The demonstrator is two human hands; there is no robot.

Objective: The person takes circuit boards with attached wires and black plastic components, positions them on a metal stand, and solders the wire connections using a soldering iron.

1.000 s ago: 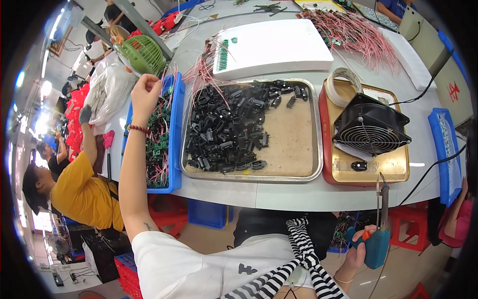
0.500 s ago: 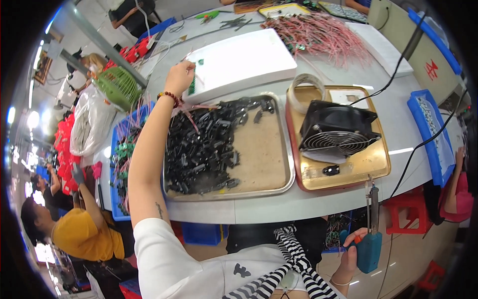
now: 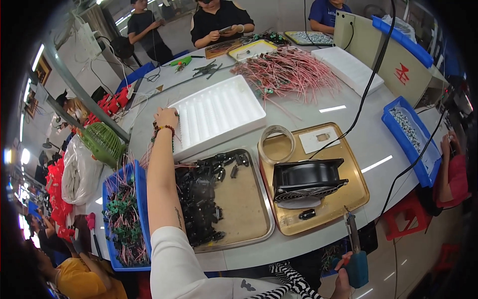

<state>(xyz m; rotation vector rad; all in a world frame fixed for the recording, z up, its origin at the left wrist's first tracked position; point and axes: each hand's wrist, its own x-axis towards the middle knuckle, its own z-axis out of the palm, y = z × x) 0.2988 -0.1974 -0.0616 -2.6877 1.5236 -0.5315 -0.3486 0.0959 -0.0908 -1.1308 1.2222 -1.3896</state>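
Foam tray [image 3: 219,115]: left hand [image 3: 166,117] seemingly touching.

Your left hand [image 3: 166,117] touches the white ribbed foam tray [image 3: 217,115]; your right hand [image 3: 342,279] grips a teal-handled tool [image 3: 355,259]. Black plastic parts [image 3: 199,199] fill the silver metal tray [image 3: 259,219]; the gold tray [image 3: 348,199] bears a black fan [image 3: 306,180].
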